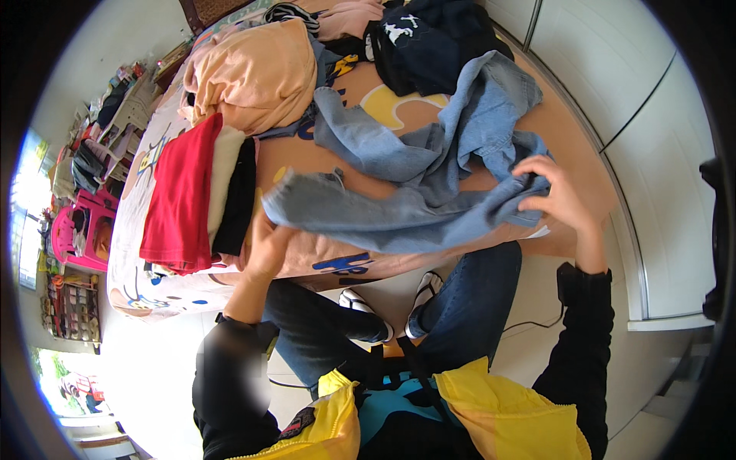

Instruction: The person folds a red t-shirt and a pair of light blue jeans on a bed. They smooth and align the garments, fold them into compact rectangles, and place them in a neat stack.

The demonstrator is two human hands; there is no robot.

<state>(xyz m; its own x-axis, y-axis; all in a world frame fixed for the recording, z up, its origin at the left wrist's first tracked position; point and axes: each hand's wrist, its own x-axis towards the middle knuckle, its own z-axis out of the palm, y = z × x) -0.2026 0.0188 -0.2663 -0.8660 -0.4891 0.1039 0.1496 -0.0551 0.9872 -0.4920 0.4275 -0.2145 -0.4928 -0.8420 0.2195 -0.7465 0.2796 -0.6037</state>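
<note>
A pair of light blue denim jeans (pixel 368 215) lies crumpled across the near side of the bed, its legs spread apart. My left hand (pixel 267 244) grips the frayed end of the nearer leg, which is slightly blurred. At the other end of that leg, my right hand (pixel 552 192) has its fingers and thumb on bunched denim. Close to my left hand stands a row of folded clothes: a red garment (pixel 181 198), a cream one (pixel 225 172) and a black one (pixel 238 201). The left palm is partly turned from view.
The bed (pixel 351 261) has a peach printed sheet. Farther back are a heap with a peach cloth (pixel 259 75) and dark clothes (pixel 425 46). White sliding wardrobe doors (pixel 655 172) border the right. A pink plastic chair (pixel 83 227) stands left; a cable (pixel 535 325) crosses the floor.
</note>
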